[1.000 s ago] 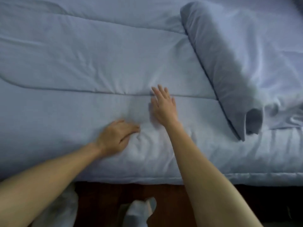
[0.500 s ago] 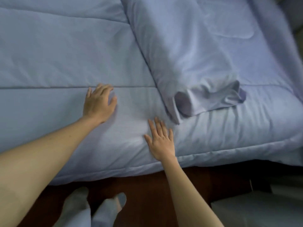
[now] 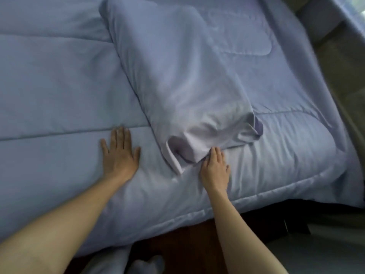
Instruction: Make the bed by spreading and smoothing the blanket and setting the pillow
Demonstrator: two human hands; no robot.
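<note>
The left hand lies flat on the blanket, palm down, fingers straight and slightly spread, holding nothing. Its fingertips reach a stitched seam that runs across the quilting. The right hand also lies palm down on the blanket, fingers straight and close together. Their tips touch the loose end of the case. Whether the thumb is tucked beneath the cloth cannot be told.

The pillow lies on the blanket inside the case, slanting away from the right fingertips towards the far side of the bed, to the right of the left fingers. The case's open mouth gapes between the two hands, crumpled, its hem turned up.

The blanket is creased around the right hand and smoother beyond the left fingers. Behind both wrists its edge hangs over the dark floor, where socked feet show.
</note>
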